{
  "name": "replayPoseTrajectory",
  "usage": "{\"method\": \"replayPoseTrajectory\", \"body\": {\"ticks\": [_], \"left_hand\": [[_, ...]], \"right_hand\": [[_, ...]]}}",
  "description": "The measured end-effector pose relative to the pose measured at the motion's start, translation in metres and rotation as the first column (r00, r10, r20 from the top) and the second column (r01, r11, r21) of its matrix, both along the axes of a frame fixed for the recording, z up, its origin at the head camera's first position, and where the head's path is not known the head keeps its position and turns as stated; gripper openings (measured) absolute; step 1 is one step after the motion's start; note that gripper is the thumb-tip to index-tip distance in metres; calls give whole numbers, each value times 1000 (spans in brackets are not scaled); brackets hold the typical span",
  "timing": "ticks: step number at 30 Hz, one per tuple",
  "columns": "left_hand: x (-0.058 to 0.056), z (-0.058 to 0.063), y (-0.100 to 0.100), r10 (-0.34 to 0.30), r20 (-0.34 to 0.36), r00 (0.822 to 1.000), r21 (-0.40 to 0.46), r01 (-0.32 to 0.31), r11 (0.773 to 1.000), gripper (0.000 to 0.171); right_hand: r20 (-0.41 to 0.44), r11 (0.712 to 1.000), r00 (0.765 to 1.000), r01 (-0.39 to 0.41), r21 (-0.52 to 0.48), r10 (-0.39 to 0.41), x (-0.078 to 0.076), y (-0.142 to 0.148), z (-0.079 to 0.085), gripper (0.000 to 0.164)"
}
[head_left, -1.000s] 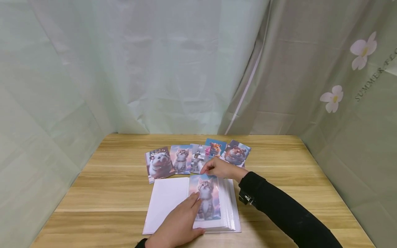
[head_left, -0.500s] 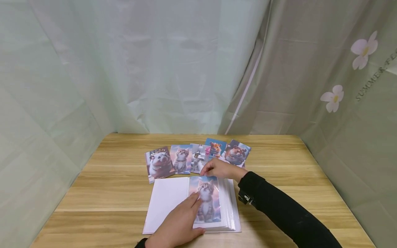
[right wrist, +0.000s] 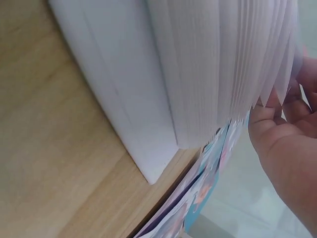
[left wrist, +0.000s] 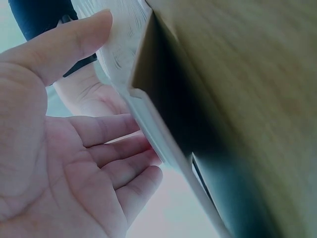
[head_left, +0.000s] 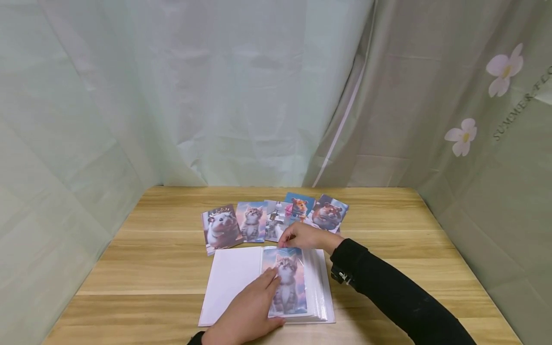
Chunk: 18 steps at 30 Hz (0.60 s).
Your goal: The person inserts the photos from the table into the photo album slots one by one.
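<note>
An open photo album (head_left: 233,280) lies on the table, its white inside cover on the left and clear-sleeved pages on the right. A kitten photo (head_left: 291,287) sits almost fully in the top sleeve, its upper edge near the sleeve's top. My right hand (head_left: 308,235) pinches that upper edge from above. In the right wrist view its curled fingers (right wrist: 297,106) are at the page tops. My left hand (head_left: 247,309) rests with extended fingers on the photo's lower left, thumb by the album's front edge. The left wrist view shows its palm (left wrist: 64,168) beside the page edges.
Behind the album lie loose photos: a crowned white hamster (head_left: 222,227), another kitten (head_left: 252,221), a grey scene (head_left: 273,218), an orange hamster (head_left: 299,206) and a brown hamster (head_left: 328,214). The wooden table (head_left: 142,268) is enclosed by pale curtains (head_left: 241,96).
The kitten photo has slid down toward me in the sleeve, with my right hand's fingers following slightly. My left hand has stayed in place.
</note>
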State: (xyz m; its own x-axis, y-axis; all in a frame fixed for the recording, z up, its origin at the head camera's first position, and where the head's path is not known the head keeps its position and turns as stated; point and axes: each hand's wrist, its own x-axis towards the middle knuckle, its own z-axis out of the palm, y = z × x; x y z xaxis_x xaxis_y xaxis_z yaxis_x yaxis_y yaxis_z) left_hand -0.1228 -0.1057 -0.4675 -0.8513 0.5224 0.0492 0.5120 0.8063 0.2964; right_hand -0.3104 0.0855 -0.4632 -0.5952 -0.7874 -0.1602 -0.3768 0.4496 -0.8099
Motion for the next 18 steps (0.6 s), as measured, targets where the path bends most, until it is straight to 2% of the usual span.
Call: {"method": "replayPoseTrajectory", "body": {"ticks": [13,18], "left_hand": [[1,1,1,8,18,1000,8,-8,1000,87],[1,2,1,13,23,1000,16,-13,1000,87]], "right_hand": [[-13,999,999,36,-29,-37,2,4,-4,18],[-59,999,997,39,-23,-40,2,7,-2,17]]}}
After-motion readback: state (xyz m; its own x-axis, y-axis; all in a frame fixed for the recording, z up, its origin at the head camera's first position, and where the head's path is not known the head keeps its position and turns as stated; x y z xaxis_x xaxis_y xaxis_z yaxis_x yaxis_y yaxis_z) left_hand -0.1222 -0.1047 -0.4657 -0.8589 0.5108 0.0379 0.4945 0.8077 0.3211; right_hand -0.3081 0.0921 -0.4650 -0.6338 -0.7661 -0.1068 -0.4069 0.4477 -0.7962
